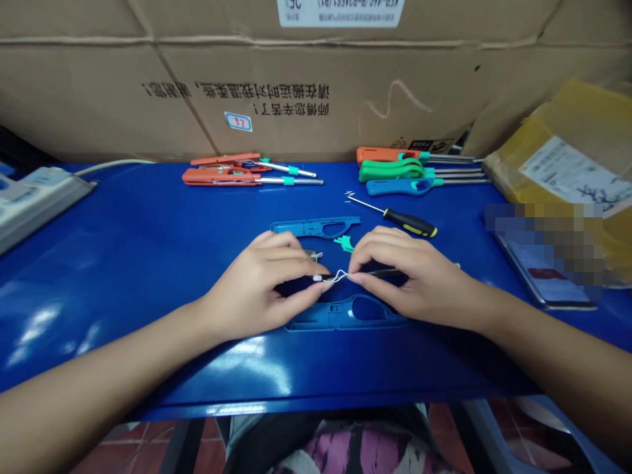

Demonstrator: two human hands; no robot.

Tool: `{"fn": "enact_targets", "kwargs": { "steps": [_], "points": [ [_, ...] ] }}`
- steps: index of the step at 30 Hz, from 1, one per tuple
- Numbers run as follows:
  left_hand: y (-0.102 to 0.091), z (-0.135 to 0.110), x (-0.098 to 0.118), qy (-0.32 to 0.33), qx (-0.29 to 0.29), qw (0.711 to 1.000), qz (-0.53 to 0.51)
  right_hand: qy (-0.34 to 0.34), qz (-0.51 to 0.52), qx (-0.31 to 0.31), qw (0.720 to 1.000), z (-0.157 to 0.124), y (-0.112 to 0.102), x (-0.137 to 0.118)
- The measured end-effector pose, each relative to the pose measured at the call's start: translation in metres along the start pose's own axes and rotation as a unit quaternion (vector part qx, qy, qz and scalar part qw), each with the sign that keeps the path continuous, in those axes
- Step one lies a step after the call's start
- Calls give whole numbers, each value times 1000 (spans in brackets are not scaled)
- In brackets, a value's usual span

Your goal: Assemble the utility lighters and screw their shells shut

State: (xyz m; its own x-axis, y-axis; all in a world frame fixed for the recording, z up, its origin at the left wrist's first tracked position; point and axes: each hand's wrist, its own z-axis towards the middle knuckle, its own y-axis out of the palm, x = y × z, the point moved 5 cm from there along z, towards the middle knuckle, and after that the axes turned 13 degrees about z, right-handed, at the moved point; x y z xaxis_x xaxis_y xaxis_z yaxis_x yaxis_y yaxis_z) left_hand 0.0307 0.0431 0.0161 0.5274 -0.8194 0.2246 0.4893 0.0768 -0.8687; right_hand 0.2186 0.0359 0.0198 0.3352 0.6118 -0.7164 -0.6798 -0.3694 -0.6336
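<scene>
Over the middle of the blue table, my left hand (276, 280) is closed, thumb and forefinger pinching a small black part with a white end (317, 278), which looks like a lighter igniter. A thin white wire (340, 275) loops from there to my right hand (409, 273), whose fingertips are pinched on it. A dark rod (386, 272) passes beneath the right fingers, partly hidden. One blue lighter shell half (320, 322) lies just below the hands, and another blue shell half (309, 228) lies beyond them. Between the hands sits a green trigger piece (345, 243).
A screwdriver (409, 222) with tiny screws at its tip lies behind my right hand. Opened orange lighters (222, 175) and several closed lighters (395, 171) line the cardboard box (276, 72). A power strip (44, 197) is at left; a phone (540, 273) and yellow package (557, 145) at right.
</scene>
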Motion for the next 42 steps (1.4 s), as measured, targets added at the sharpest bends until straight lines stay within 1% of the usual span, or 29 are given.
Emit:
{"fn": "enact_targets", "kwargs": {
  "steps": [4,9,14,18,21,24,27,30,34,39,42],
  "points": [
    [4,5,5,-30,-18,997,-70,3,5,12,1000,0,2,1],
    [8,7,9,-72,6,987,-146,-7,-5,18,1000,-1,6,0],
    [10,5,7,-108,14,979,-170,-16,-25,21,999,-1,8,-2],
    [10,5,4,-141,30,972,-185,-26,-51,18,998,0,8,-3],
    [11,5,3,-162,27,965,-204,-24,-69,19,997,0,8,-3],
    [12,5,4,-141,19,970,-197,-16,-48,34,998,-1,9,-1],
    [11,6,6,-102,19,983,-153,-10,-8,46,999,-1,11,0],
    [9,6,7,-74,15,990,-121,-15,4,42,999,-1,13,-1],
    [6,6,9,-45,13,994,-102,-10,5,20,1000,-1,14,-3],
    [5,5,11,-12,20,997,-75,63,29,-30,997,-2,16,0],
    [7,5,14,16,7,998,-53,82,51,-51,994,-2,17,0]
  ]
}}
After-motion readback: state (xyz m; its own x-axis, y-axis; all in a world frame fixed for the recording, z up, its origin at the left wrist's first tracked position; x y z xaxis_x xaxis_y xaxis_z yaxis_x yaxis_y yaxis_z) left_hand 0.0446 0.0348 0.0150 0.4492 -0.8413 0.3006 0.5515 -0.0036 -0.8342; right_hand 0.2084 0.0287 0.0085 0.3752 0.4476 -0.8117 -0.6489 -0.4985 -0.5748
